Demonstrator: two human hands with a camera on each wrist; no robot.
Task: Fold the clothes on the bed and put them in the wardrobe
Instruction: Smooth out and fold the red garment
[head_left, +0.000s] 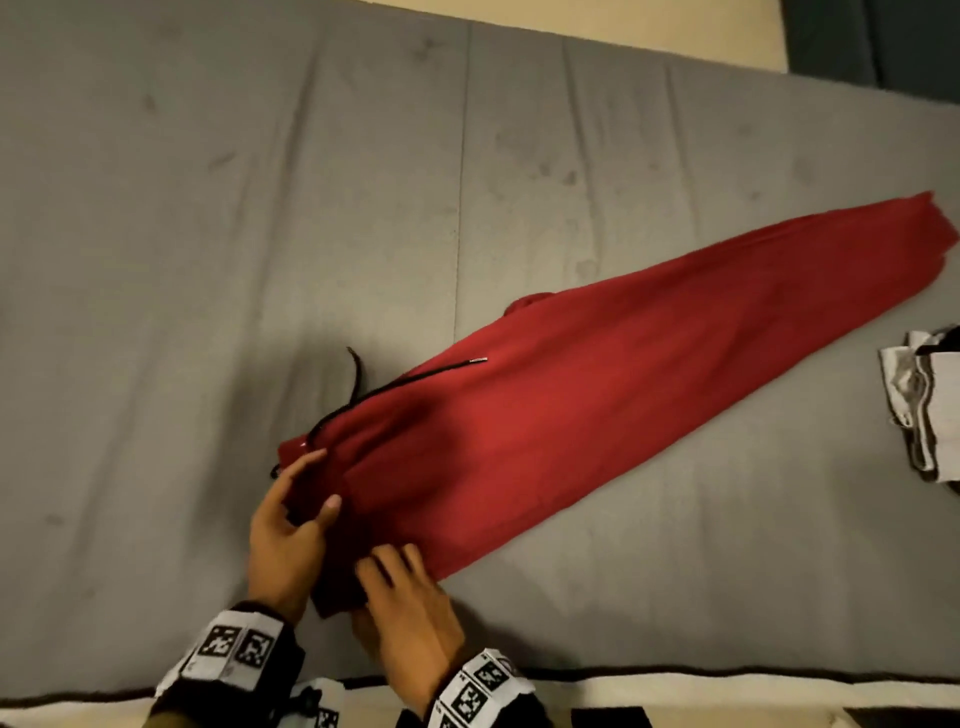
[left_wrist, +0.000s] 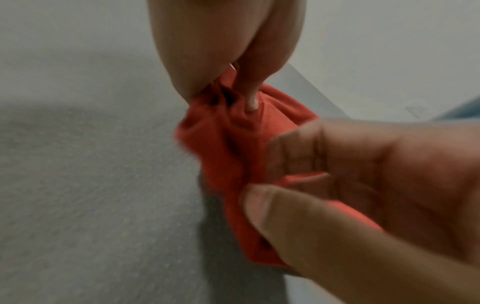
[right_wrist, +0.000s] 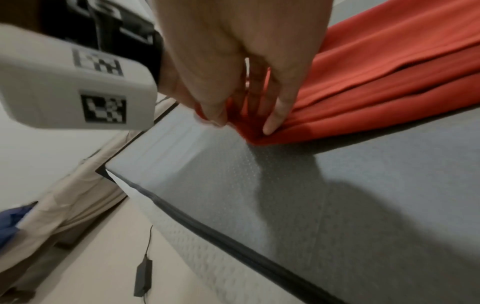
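1. Head view is showing the red trousers (head_left: 597, 395) lying folded lengthwise on the grey bed (head_left: 234, 234), waistband end near the person and leg ends reaching away to the right.
2. A black drawstring (head_left: 363, 400) is trailing from the waistband onto the bed.
3. The left hand (head_left: 288, 535) is pinching the waistband, thumb on top and fingers (left_wrist: 350, 156) curled round the red cloth.
4. The right hand (head_left: 410, 608) is gripping the near corner of the waistband, its fingers (right_wrist: 279, 111) pressing down into the fabric just beside the bed's edge.
5. A grey and white garment (head_left: 922, 405) is lying at the right edge of the bed, apart from the trousers.
6. Right wrist view is showing a black adapter (right_wrist: 142, 276) on the floor beside the bed.
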